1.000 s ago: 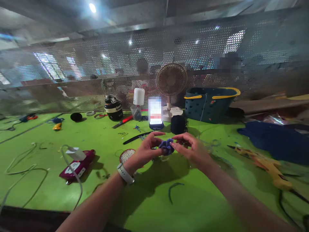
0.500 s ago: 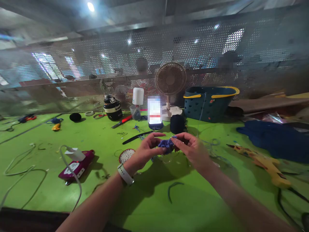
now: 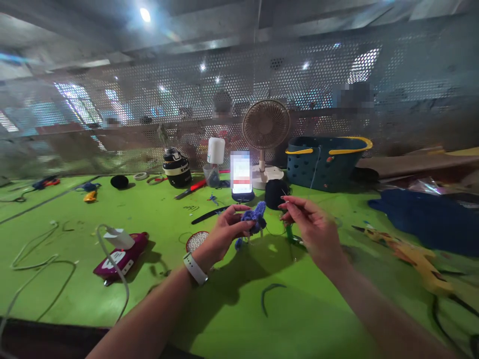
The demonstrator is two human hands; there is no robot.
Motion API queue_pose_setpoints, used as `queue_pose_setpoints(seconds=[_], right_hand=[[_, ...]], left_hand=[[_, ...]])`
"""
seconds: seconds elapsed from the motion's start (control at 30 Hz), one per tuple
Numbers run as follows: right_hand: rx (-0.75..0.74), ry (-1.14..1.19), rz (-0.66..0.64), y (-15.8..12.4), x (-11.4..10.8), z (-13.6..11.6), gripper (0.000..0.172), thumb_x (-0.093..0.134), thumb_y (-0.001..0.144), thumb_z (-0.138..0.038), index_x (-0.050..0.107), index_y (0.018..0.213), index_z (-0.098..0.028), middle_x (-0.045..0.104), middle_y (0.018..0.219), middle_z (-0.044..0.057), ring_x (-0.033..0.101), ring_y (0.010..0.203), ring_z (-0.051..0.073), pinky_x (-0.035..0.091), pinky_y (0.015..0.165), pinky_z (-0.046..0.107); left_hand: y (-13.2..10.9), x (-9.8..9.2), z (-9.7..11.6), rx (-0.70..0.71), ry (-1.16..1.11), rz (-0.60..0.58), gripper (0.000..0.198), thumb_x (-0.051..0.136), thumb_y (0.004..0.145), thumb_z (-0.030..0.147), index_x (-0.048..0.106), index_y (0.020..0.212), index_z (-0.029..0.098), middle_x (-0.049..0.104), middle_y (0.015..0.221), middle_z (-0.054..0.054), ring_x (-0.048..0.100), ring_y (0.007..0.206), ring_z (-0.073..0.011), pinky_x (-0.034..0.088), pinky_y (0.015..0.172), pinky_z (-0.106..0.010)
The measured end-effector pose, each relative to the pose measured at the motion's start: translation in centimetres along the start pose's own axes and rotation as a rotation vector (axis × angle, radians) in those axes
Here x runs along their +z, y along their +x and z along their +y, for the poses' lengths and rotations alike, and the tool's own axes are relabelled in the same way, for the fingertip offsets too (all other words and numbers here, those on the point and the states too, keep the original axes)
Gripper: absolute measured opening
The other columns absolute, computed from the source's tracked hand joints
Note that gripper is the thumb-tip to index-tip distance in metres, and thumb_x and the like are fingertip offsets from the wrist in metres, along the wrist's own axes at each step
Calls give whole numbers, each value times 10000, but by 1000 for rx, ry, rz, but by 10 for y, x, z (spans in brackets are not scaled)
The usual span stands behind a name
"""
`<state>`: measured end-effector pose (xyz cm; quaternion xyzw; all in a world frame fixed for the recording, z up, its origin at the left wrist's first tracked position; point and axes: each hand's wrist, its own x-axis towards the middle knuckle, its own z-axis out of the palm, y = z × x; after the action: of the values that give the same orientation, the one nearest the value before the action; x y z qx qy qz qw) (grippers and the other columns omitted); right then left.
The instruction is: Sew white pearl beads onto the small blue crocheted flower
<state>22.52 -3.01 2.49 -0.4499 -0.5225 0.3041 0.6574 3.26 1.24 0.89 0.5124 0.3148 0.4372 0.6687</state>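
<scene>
My left hand [image 3: 229, 227], with a white watch on its wrist, pinches a blue-purple crochet piece [image 3: 255, 217] between thumb and fingers. Several petal-like lobes stick out from it, and a small blue-purple bit [image 3: 238, 244] hangs below. To the right and apart from it, my right hand [image 3: 312, 224] is closed in a pinch on a thin needle [image 3: 285, 194], whose tip points up and left. Thin thread runs between the hands. A red dish of pearl-like beads [image 3: 197, 241] is left of my left hand. Below my right fingers lies a green item [image 3: 290, 234], partly hidden.
Behind my hands stand a lit phone [image 3: 241, 174], a dark yarn ball [image 3: 276, 193], a fan [image 3: 266, 124] and a blue basket [image 3: 322, 164]. A yellow glue gun [image 3: 409, 252] lies right. At left, a purple power bank [image 3: 123, 257] has a charger and cable on it.
My right hand has drawn away to the right from the crochet piece with the needle in its fingers. The piece has turned in my left hand, with one lobe now pointing up.
</scene>
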Motion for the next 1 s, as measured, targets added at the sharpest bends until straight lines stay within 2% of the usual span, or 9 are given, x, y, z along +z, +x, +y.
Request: queue_pose_setpoints(seconds=[0.13, 0.23, 0.33, 0.43, 0.53, 0.63, 0.8, 0.9, 1.0], right_hand=[[-15, 49, -48, -2, 0, 1, 363, 662, 844, -325, 598, 1170, -179, 721, 867, 38, 648, 581, 112, 565, 555, 249], [34, 76, -116, -3, 0, 3, 281, 690, 823, -351, 626, 1028, -169, 722, 833, 35, 676, 609, 116, 569, 575, 228], [47, 29, -175, -4, 0, 7, 223, 682, 826, -385, 623, 871, -174, 680, 685, -7, 607, 464, 77, 501, 442, 171], [42, -50, -223, -7, -1, 8, 243, 641, 851, -430, 614, 887, -191, 596, 560, -57, 481, 334, 48, 380, 315, 145], [75, -138, -279, -9, -1, 7, 274, 607, 864, -468, 619, 904, -197, 528, 508, -77, 426, 312, 47, 344, 297, 150], [91, -214, -325, -10, 0, 7, 304, 557, 885, -499, 608, 914, -200, 481, 500, -82, 411, 323, 58, 343, 315, 171], [1, -307, -413, -9, 2, 11, 285, 463, 949, -432, 583, 1040, -190, 624, 690, -3, 584, 532, 112, 462, 509, 228], [-63, -384, -429, -8, 0, 11, 249, 458, 958, -395, 588, 1001, -187, 660, 746, 15, 617, 588, 123, 471, 582, 248], [-96, -441, -420, -8, -3, 12, 237, 460, 961, -397, 587, 950, -197, 663, 752, 6, 602, 569, 116, 456, 580, 250]], left_hand=[[1, 0, 0, -4, -113, 43, 361, 768, 693, 132, 578, 999, 158, 699, 869, -34, 642, 709, -108, 490, 626, -206], [3, 0, -1, -14, -168, 58, 349, 769, 698, 130, 584, 993, 152, 702, 892, -43, 652, 740, -109, 502, 638, -196], [3, 0, -1, -25, -176, 72, 361, 770, 700, 121, 585, 1008, 158, 700, 923, -48, 658, 762, -115, 511, 644, -201], [1, 1, 1, -39, -147, 69, 341, 775, 703, 145, 591, 991, 157, 693, 943, -53, 655, 786, -131, 520, 648, -224], [-1, 3, 2, -30, -95, 32, 322, 781, 707, 191, 597, 970, 160, 685, 950, -48, 647, 810, -143, 522, 654, -245], [-2, 2, 0, -11, -39, 8, 336, 778, 713, 210, 593, 991, 172, 682, 970, -49, 645, 817, -153, 515, 669, -266], [1, -1, -5, 64, 10, -28, 310, 755, 735, 192, 627, 1015, 157, 695, 938, -60, 638, 778, -144, 487, 728, -284], [2, -2, -6, 96, 21, -47, 318, 741, 748, 183, 651, 1052, 159, 698, 938, -55, 628, 772, -134, 472, 752, -282], [3, -2, -5, 103, 34, -50, 344, 743, 746, 180, 662, 1079, 158, 700, 956, -62, 621, 781, -133, 464, 745, -273]])
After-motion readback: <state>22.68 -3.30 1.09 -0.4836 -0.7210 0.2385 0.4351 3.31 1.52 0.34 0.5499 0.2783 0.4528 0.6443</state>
